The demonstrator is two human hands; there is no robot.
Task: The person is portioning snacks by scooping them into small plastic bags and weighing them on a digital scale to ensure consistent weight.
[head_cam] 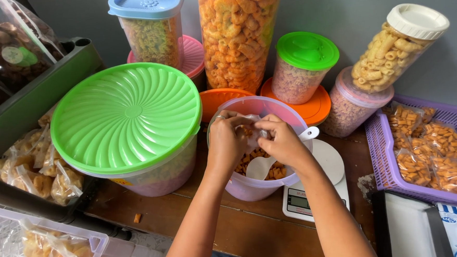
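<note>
My left hand (225, 140) and my right hand (283, 141) meet over an open clear tub (252, 187) half full of small orange snack pieces. Together they pinch a small clear plastic bag (250, 134) with a few snack pieces in it, just above the tub. A white plastic scoop (260, 167) lies in the tub on the snacks, under my right hand. The tub stands on the wooden table, its right side next to a white digital kitchen scale (328, 160).
A big tub with a green lid (126, 115) stands left. Several snack jars line the back wall (239, 34). A purple basket (384, 162) of packed snack bags sits right. A dark tray (15, 129) with packed bags and a white crate (15, 239) are at left.
</note>
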